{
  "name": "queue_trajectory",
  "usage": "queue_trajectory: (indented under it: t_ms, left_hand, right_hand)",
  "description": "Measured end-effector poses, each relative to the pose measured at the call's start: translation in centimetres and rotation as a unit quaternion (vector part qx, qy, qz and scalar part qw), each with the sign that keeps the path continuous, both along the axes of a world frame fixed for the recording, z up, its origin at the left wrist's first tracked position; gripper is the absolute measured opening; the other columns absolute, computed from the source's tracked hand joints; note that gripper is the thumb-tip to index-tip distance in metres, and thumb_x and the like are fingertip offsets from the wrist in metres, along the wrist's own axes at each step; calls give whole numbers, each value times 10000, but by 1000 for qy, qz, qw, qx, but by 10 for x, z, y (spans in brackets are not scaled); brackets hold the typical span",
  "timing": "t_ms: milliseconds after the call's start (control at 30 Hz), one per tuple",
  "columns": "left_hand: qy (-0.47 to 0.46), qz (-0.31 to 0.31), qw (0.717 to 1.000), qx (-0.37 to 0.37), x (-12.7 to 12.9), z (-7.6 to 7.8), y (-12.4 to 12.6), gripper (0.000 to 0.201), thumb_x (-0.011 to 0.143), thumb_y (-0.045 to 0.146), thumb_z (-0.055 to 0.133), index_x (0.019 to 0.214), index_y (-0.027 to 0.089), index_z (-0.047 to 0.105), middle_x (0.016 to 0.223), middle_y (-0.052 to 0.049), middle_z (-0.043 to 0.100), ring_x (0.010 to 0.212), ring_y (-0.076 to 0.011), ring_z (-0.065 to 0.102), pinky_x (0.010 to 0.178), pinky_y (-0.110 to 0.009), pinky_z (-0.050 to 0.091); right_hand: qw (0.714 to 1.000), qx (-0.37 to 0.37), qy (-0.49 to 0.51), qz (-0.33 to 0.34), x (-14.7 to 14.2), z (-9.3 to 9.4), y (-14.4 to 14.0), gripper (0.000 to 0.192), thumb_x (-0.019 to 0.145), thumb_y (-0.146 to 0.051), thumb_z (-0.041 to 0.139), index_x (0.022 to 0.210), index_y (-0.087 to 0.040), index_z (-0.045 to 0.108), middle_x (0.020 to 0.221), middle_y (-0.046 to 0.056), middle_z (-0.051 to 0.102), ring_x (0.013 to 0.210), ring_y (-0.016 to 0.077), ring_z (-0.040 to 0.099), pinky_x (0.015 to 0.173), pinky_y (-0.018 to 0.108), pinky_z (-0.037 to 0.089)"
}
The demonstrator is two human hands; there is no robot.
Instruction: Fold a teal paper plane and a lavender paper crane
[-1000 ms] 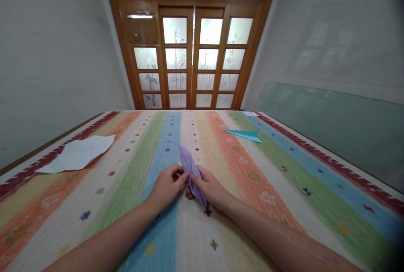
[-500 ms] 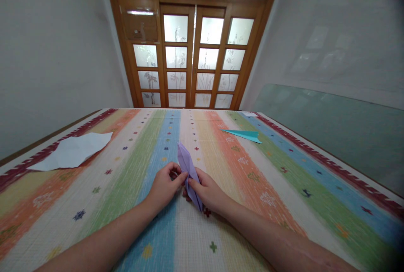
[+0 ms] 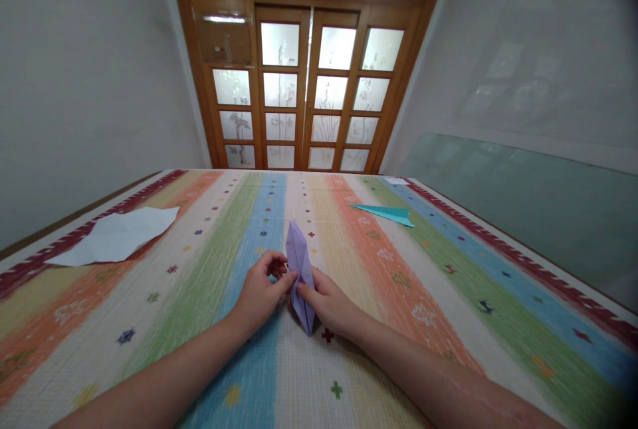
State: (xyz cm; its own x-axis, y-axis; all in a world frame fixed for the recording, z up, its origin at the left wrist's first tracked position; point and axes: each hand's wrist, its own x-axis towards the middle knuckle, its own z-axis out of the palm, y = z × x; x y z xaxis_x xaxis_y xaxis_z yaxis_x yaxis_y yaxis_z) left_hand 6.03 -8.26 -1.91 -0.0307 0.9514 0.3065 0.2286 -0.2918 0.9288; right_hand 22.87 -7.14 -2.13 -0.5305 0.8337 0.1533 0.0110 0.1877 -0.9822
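Two hands, left hand point(image 3: 260, 293) and right hand point(image 3: 329, 306), pinch one purple fold point(image 3: 301, 269); one teal plane point(image 3: 386, 212), one white sheet point(image 3: 117, 236) lie apart.

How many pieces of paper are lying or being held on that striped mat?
3. A purple folded paper pinched between the left hand and right hand at the middle; a white sheet far left; a teal paper plane far right.

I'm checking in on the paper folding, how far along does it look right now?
Done: a teal paper plane lies finished on the striped mat. In hand: the left hand and right hand pinch a half-folded, pointed purple paper. Left: a creased white sheet lies untouched, far left.
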Motion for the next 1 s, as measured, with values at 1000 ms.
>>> queue_trajectory:
  t_ms: [1000]
  left_hand:
    - [-14,-68,996,-46,-4,-4,3,260,886,407,574,781,172,539,645,30,510,563,-116,451,541,-223,370]
  right_hand:
    - [978,-170,119,31,3,3,2,468,898,-558,563,1186,-190,594,816,18,599,603,118,534,554,236,440]
